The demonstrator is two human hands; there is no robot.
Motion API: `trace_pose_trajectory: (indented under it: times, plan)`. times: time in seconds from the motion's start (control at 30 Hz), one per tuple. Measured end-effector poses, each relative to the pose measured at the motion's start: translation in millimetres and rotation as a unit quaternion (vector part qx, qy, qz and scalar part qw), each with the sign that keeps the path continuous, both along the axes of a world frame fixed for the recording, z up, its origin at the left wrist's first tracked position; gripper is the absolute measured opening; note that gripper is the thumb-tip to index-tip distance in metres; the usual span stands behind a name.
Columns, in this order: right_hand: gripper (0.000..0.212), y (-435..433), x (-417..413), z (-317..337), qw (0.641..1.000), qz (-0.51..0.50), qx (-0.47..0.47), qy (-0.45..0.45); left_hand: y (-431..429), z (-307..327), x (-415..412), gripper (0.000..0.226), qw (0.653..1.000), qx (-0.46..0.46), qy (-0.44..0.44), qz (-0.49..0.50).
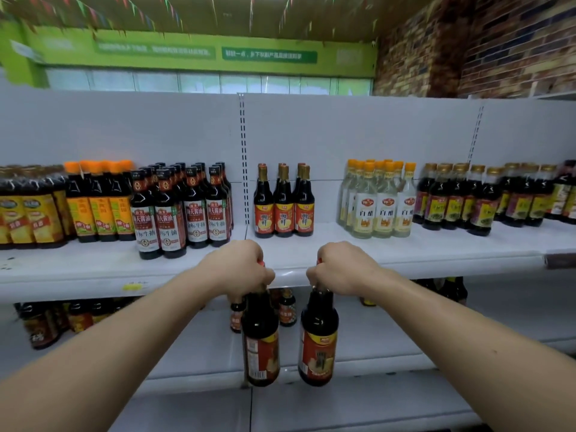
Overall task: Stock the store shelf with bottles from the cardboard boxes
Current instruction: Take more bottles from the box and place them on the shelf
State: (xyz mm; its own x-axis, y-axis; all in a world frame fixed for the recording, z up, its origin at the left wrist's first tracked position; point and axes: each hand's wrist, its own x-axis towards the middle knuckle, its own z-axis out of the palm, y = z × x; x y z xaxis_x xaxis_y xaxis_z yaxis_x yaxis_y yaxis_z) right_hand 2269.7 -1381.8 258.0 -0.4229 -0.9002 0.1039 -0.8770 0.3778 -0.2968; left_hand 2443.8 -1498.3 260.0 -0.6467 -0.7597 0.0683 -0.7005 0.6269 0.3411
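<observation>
The shelf is offering bare space before its red-labelled row, probably the destination. Just below its edge the left bottle and right bottle are hanging upright, the left hand and right hand each gripping a neck for lifting.

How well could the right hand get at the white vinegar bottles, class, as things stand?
Probably not to grasp them: the right hand grips a dark sauce bottle by its neck. The way itself looks free, with bare shelf before the white vinegar bottles.
</observation>
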Motion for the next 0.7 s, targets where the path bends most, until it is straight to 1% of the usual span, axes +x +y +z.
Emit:
trace_pose_trajectory:
  times: [0.1,0.33,0.53,0.7]
  plan:
    - [0.022,-1.8,-5.9,15.2,1.000,0.006,-0.012,-0.006,0.9,17.2,-6.1,0.020,1.000,0.018,0.017,-0.006]
    - [0.019,-8.0,-15.1,49.0,0.999,0.024,-0.037,-0.001,3.7,52.9,-21.0,0.021,0.998,0.016,0.056,-0.016]
    - [0.019,-16.9,-23.7,69.4,0.998,0.026,-0.057,-0.022,-4.7,67.0,-37.2,0.025,0.998,0.012,0.063,-0.017]
    - [0.023,-32.0,-32.7,81.0,0.999,0.024,-0.044,-0.003,-18.5,74.0,-50.0,0.028,0.996,0.002,0.079,-0.031]
